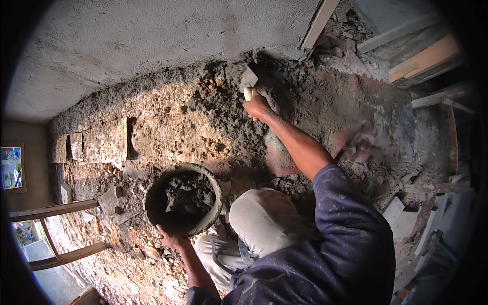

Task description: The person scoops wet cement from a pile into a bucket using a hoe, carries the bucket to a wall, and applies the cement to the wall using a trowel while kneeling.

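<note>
My right hand reaches forward and grips the wooden handle of a trowel, whose blade is pressed into a heap of grey wet mortar at the foot of a plastered wall. My left hand holds the near rim of a round, mortar-caked pan with lumps of mortar inside. The pan rests on the rubble floor beside my bent knee.
The plastered grey wall fills the top. Rough brick and stone rubble spreads left. A wooden frame sits at lower left, planks and boards at upper right, broken blocks at right.
</note>
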{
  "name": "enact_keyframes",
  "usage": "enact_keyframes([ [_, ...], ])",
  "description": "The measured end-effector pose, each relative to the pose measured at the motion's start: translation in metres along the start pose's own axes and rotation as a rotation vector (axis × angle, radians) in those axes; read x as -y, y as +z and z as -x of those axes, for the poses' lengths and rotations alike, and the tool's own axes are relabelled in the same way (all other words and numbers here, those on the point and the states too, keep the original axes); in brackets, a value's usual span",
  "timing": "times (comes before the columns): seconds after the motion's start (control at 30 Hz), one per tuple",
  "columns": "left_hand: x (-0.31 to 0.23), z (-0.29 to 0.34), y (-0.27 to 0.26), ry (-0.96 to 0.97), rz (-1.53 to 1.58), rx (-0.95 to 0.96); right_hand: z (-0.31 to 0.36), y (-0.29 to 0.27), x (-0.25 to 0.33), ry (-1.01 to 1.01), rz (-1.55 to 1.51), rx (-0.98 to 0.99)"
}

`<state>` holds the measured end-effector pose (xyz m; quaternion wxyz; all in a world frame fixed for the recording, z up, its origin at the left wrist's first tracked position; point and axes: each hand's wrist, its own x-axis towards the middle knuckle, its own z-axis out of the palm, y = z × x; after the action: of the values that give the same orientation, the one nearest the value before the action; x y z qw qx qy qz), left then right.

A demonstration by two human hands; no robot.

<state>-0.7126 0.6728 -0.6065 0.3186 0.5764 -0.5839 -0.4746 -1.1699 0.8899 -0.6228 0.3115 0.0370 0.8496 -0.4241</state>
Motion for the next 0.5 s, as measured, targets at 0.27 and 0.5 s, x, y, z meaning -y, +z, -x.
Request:
enact_keyframes([
  [0.27,-0.011,-0.004,0.006,-0.105,0.191,-0.273,-0.046,0.047,-0.018,0.219,-0.277,-0.387],
  [0.5,0.021,-0.028,-0.015,-0.019,0.243,-0.312,-0.016,0.08,-0.01,0.109,0.384,-0.022],
])
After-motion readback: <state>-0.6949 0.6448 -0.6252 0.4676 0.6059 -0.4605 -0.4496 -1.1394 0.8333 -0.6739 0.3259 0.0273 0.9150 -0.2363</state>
